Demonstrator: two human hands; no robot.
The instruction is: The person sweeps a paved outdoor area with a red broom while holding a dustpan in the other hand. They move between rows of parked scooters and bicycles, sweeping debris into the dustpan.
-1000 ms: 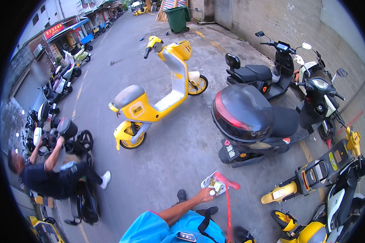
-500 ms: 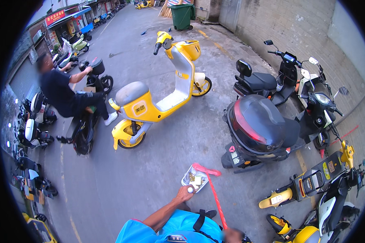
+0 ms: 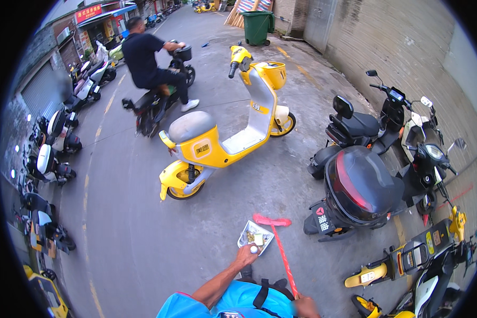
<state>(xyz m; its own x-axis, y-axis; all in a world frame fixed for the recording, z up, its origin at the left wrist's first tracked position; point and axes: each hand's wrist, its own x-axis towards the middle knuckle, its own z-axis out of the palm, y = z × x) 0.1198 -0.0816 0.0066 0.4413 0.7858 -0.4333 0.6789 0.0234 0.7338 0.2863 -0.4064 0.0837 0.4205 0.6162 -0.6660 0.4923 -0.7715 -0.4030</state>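
My left hand (image 3: pixel 245 256) is closed round the upright handle of a dustpan, and the handle's pale round end (image 3: pixel 254 249) pokes out of the fist. Below it is the whitish dustpan (image 3: pixel 266 232), with small brownish litter and a pale flat piece inside. My right hand (image 3: pixel 306 307), partly blurred at the lower edge, grips the red-and-white stick of a broom (image 3: pixel 283 254). The broom's pinkish-red head (image 3: pixel 273 220) lies on the pavement just beyond the dustpan's far edge.
A yellow scooter (image 3: pixel 212 151) stands ahead. Close on the right is a black scooter with a large top box (image 3: pixel 363 180); yellow bikes (image 3: pixel 408 259) stand nearer. A person (image 3: pixel 148 58) rides a dark scooter at the left. A green wheeled bin (image 3: pixel 257 27) stands far off.
The broom head has shifted slightly and now lies straighter across the dustpan's far edge. The rider has moved farther up the street. Both hands keep their hold, and the view has turned a little.
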